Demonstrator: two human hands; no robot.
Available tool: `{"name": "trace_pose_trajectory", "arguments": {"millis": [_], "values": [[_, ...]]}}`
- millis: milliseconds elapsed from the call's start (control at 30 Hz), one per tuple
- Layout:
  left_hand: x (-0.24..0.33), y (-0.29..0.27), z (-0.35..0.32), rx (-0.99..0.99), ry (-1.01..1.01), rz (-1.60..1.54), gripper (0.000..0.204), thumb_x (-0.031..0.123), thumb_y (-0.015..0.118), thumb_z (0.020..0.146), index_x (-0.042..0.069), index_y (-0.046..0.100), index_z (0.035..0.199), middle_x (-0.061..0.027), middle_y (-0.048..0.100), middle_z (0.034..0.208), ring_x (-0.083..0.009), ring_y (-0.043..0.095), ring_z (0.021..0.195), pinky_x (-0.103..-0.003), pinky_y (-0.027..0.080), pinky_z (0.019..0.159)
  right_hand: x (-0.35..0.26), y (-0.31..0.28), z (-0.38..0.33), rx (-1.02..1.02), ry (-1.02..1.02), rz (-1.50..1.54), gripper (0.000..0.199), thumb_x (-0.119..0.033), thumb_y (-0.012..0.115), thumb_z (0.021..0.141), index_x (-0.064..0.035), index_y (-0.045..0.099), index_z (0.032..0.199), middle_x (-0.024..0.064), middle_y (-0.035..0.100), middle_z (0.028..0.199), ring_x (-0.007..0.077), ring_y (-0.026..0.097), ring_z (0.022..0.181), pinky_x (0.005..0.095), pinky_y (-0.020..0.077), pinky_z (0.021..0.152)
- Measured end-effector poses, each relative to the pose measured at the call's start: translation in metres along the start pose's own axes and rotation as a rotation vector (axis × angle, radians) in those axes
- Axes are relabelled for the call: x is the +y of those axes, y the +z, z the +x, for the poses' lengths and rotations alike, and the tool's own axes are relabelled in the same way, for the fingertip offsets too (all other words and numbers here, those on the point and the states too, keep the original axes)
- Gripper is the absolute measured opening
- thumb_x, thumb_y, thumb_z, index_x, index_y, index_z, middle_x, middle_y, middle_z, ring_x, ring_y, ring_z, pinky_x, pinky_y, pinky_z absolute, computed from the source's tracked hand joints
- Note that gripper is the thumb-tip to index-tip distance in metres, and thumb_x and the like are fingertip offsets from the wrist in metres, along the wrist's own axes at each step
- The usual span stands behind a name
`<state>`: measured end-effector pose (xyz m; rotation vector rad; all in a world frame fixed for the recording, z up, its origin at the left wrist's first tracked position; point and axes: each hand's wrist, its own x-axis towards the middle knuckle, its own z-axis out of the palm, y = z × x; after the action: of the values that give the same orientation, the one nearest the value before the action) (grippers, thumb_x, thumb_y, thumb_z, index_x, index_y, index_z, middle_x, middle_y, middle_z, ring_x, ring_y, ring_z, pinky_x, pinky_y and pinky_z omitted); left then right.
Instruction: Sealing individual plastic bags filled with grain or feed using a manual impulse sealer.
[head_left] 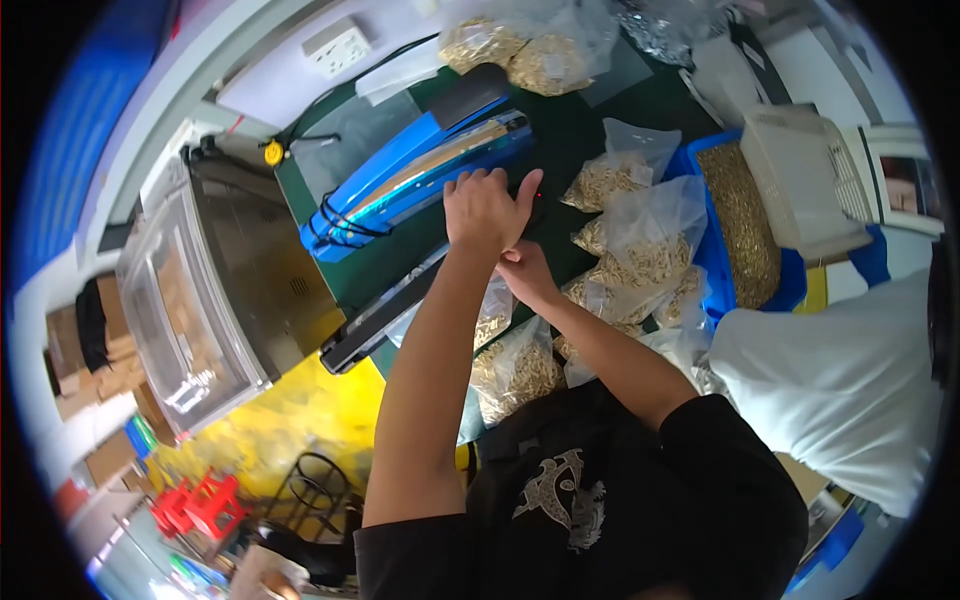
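My left hand [485, 208] reaches over a long black bar-shaped sealer [388, 312] on the dark green table. Its fingers lie together over the far end, and the thumb sticks out to the right. Just below and to the right, my right hand [527, 272] is closed, its fingertips pinched at the upper edge of a clear plastic bag [492, 312] with tan pieces in it. My left forearm hides part of that bag and the bar. Closer to my body lies another filled clear bag [520, 375]. Beyond the hands rests a blue sealer [400, 170] with a raised lid and coiled black cord.
Several filled clear bags [640, 235] lie to the right. Behind them stands a blue tub [708, 225] of brown-tan loose pieces, with a pale basket [800, 180] alongside. A metal box with a clear door [190, 300] stands left of the table. More bags [545, 60] sit at the far edge.
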<state>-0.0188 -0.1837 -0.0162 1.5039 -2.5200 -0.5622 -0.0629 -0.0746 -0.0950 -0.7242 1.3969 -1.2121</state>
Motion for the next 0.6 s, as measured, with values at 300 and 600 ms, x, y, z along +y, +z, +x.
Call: {"name": "trace_pose_trajectory", "arguments": {"millis": [300, 600], "values": [[-0.006, 0.009, 0.007, 0.021, 0.065, -0.096, 0.046, 0.048, 0.044, 0.09, 0.007, 0.066, 0.089, -0.0143, 0.062, 0.097, -0.0325, 0.056, 0.098, -0.045, 0.042, 0.087, 0.024, -0.019, -0.008, -0.214, 0.249, 0.051, 0.028, -0.016, 0.078, 0.073, -0.0006, 0.066, 0.093, 0.006, 0.068, 0.088, 0.0097, 0.062, 0.08, 0.0228, 0.0489, 0.073], [-0.005, 0.013, 0.005, -0.044, 0.038, -0.107, 0.044, 0.048, 0.048, 0.089, 0.008, 0.067, 0.092, -0.0154, 0.063, 0.097, -0.0345, 0.057, 0.097, -0.044, 0.044, 0.085, 0.008, -0.019, -0.014, -0.161, 0.297, -0.101, 0.027, -0.025, 0.08, 0.067, -0.0019, 0.072, 0.078, 0.0087, 0.068, 0.074, 0.015, 0.063, 0.069, 0.0267, 0.0484, 0.064]]}}
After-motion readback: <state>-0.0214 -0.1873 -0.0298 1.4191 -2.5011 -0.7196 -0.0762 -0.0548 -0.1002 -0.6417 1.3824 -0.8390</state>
